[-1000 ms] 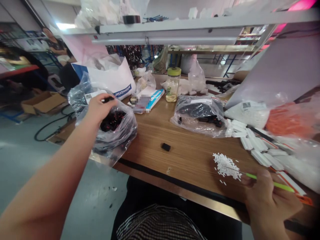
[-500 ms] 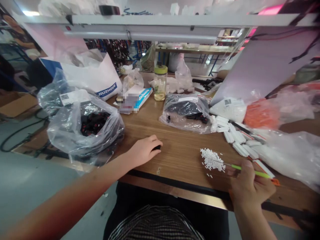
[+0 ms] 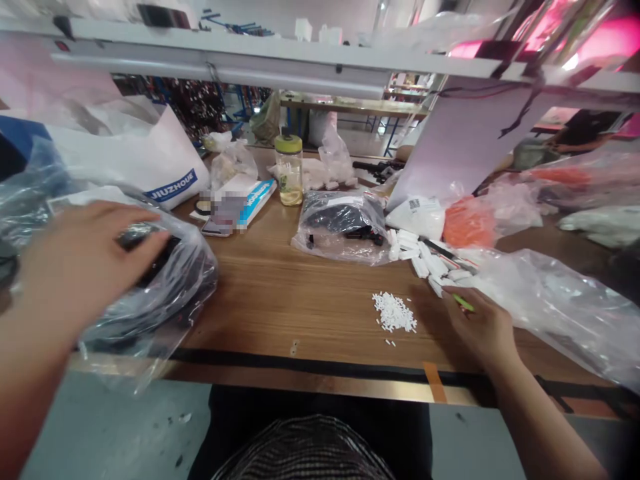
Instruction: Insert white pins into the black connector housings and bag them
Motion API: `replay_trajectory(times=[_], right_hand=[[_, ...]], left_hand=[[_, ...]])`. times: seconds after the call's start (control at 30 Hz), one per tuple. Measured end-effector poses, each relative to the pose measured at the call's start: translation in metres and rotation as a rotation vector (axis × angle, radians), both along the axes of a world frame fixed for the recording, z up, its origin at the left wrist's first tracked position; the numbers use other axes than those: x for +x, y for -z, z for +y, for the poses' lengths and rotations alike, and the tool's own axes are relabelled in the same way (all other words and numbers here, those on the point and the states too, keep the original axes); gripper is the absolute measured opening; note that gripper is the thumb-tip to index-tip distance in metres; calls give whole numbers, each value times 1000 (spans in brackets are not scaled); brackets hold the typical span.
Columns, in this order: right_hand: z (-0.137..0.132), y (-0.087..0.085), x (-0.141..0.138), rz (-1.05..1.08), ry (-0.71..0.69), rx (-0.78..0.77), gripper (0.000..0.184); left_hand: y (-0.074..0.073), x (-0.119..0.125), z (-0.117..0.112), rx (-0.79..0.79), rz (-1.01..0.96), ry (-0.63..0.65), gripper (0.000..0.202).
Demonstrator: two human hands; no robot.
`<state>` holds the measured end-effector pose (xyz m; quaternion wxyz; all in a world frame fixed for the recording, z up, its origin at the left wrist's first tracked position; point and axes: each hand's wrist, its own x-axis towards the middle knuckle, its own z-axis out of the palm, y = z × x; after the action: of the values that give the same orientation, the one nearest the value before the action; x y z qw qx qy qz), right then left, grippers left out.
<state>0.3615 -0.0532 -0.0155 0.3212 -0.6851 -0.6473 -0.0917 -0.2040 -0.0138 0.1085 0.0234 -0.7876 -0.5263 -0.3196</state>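
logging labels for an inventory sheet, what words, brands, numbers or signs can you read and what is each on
"JIUZHOUE": white letters on a blue band, on the white carrier bag.
Blue-and-white booklet or box: large lettering, too blurred to read.
Green-lidded bottle: markings, unreadable.
White packet: square printed code, no readable words.
Flat clear bag: label, unreadable.
Open plastic bag: label, too blurred.

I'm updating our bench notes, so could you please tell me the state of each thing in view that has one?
Left plastic bag: mouth open, partly hidden
Left hand: over that bag, grip unclear
Right hand: holding the green tool
Small white pieces: loose pile, some strays
Bottle: upright, lidded
White shopping bag: standing, top open
Middle plastic bag: lying down, closure unclear
White blocks: loosely heaped
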Motion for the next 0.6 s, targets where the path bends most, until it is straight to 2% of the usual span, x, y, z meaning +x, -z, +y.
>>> replay_trajectory(times=[0.03, 0.07, 0.13, 0.2, 0.27, 0.33, 0.43, 0.6], right_hand=[[2, 2, 1, -75, -1, -4, 25], [3, 4, 1, -131, 2, -9, 25], [4, 6, -1, -205, 2, 3, 23], [4, 7, -3, -249, -21, 48, 21], [4, 8, -3, -283, -58, 91, 18], [3, 9, -1, -301, -95, 106, 16], [4, 10, 1, -281, -112, 103, 13], [8, 10, -3, -214, -71, 103, 12]], left_hand=[[7, 23, 2, 58, 42, -126, 22], [15, 51, 6, 43, 83, -96, 19], [33, 114, 22, -162, 171, 218, 22], [49, 176, 50, -218, 252, 416, 26], [64, 227, 85, -226, 394, 403, 29], [76, 264, 118, -219, 416, 370, 29], [89, 294, 153, -233, 421, 313, 27], [97, 300, 175, -302, 378, 263, 31]])
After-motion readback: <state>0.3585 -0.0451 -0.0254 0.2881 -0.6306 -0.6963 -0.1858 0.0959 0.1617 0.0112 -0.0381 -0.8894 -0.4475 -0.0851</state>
